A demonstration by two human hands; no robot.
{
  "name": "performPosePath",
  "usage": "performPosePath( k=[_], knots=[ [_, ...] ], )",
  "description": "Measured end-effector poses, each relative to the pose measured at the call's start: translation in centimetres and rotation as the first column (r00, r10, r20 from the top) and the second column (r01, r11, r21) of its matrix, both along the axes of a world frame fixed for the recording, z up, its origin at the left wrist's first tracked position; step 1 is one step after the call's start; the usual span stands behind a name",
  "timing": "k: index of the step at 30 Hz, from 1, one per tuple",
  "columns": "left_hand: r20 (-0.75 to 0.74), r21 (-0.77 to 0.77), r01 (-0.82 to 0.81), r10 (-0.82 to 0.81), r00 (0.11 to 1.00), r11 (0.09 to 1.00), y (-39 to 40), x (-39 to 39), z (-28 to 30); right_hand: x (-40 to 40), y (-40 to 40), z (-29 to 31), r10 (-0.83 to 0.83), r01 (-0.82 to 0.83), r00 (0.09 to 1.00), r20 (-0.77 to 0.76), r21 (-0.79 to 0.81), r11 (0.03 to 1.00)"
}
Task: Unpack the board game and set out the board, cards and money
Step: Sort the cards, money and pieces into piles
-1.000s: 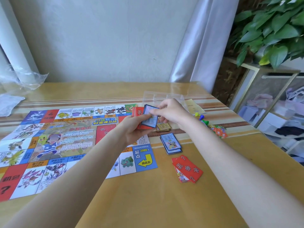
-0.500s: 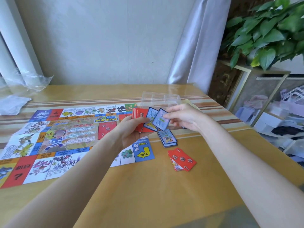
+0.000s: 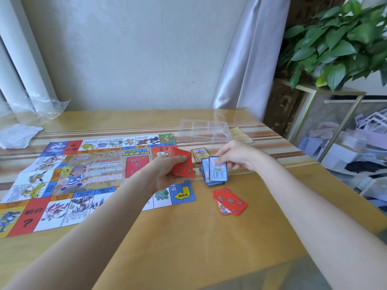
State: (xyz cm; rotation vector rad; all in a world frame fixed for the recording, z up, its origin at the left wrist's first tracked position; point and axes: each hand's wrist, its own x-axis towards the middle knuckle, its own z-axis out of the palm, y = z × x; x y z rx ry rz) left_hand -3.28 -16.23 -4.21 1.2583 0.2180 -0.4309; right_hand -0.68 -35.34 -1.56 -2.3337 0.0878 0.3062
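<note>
— Board (image 3: pixel 62 181) first: where does it lie?

— Flat on the table (image 3: pixel 188 248), spread out to the left of the left hand (image 3: pixel 167 172), with its blue corner square just below that hand.

— And what is the left hand doing?

— It grips a red deck (image 3: pixel 182 164), thumb across the top card, fingers curled underneath. The deck is tilted, backs toward the camera.

— The right hand (image 3: pixel 236 155)?

— It pinches a single blue-bordered card (image 3: pixel 218 169) by its top edge, face toward the camera. That card hangs upright, directly over the blue pile (image 3: pixel 211 181) on the table, just below the fingers. I cannot tell whether its lower edge touches the pile.

— What else sits near the hands?

— A clear plastic tray (image 3: pixel 203 130) beyond the right hand, with a yellowish slip (image 3: pixel 240 135) beside it. A small gold-bordered pile (image 3: pixel 200 154) lies between the two hands. A short stack of red cards (image 3: pixel 230 203) lies nearer the person, below the right hand.

— What differs from half a second ago?

— Then the blue card was up beside the left hand's deck, and another blue card fronted that deck. Now the right hand has carried the card down and rightward over the blue pile, and only red shows in the left hand.
</note>
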Motion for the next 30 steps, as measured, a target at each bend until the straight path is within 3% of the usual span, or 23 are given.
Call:
performPosePath(
  k=[6, 17, 19, 21, 24, 27, 30],
  knots=[
    [-0.068, 0.086, 0.046, -0.041, 0.997, 0.995, -1.3, -0.1, -0.2, -0.1, 1.4, -1.9, 0.057, -0.014, 0.987, 0.152, -0.272, 0.962],
    [-0.055, 0.088, 0.056, -0.051, 0.997, 0.995, -1.8, -0.1, -0.3, -1.4, 1.9, -0.9, 0.112, -0.015, 0.973, 0.204, -0.426, 0.905],
    [-0.042, 0.045, 0.056, -0.054, 0.998, 0.997, -1.4, -0.2, -0.2, -2.1, 1.7, 0.4, 0.129, -0.036, 0.981, 0.143, -0.525, 0.851],
    [-0.039, 0.007, 0.069, -0.069, 0.997, 0.998, -1.1, -0.5, -0.3, -3.1, 1.9, 1.6, 0.126, -0.139, 0.990, -0.063, -0.581, 0.802],
    [-0.042, 0.010, 0.132, -0.131, 0.990, 0.991, -0.9, -1.4, -0.5, -5.0, 2.5, 1.9, 0.096, -0.293, 0.933, -0.347, -0.577, 0.762],
    [-0.042, 0.039, 0.179, -0.178, 0.983, 0.983, -0.6, -2.4, -0.5, -6.1, 2.9, 1.5, 0.123, -0.338, 0.928, -0.353, -0.650, 0.681],
    [0.010, 0.045, 0.186, -0.187, 0.982, 0.981, -0.5, -3.0, -0.2, -6.6, 3.2, 0.9, 0.131, -0.325, 0.931, -0.341, -0.613, 0.720]
  ],
)
